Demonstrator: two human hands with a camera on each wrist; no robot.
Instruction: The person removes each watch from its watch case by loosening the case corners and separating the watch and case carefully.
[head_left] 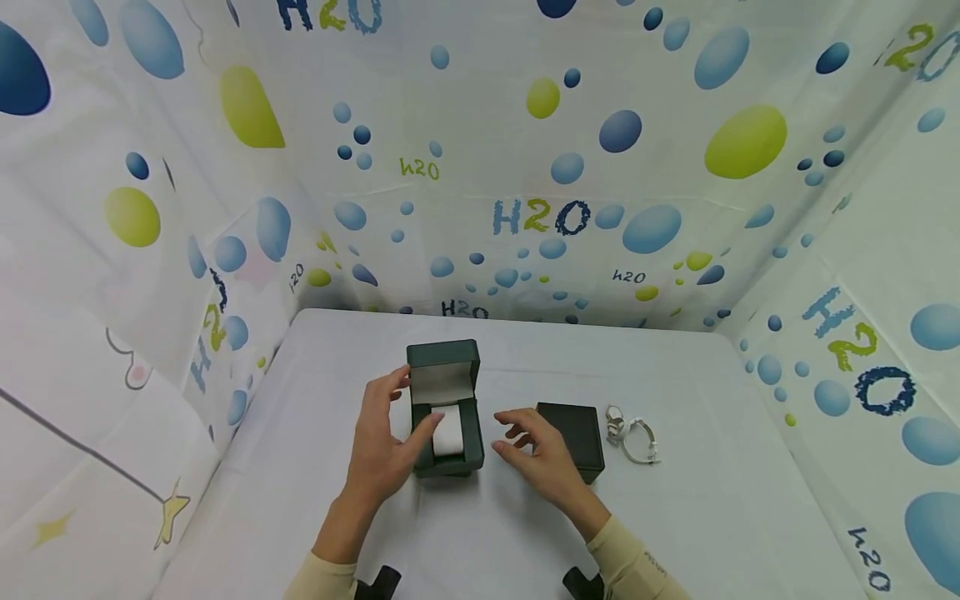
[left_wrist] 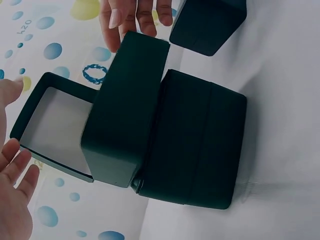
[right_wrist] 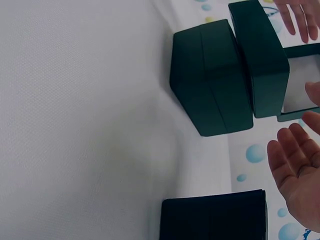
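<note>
An open dark green watch box [head_left: 471, 433] stands with its lid [head_left: 442, 354] raised and a white cushion [head_left: 448, 433] inside. In the left wrist view it rests on a closed green box [left_wrist: 200, 140]. My left hand [head_left: 382, 454] is at its left side, fingers by the lid's edge and thumb reaching over the cushion; whether the thumb touches is unclear. My right hand [head_left: 543, 458] hovers to the right of the stack, fingers loosely bent and holding nothing. Beside that hand sits another closed dark green box [head_left: 581, 437], partly behind the wrist.
Two silver watches, one with a linked band [head_left: 615, 423] and one curled into a ring [head_left: 640, 442], lie right of the closed box. A white cloth [head_left: 712, 500] covers the table. Curtains [head_left: 480, 125] printed with blue and green bubbles surround it.
</note>
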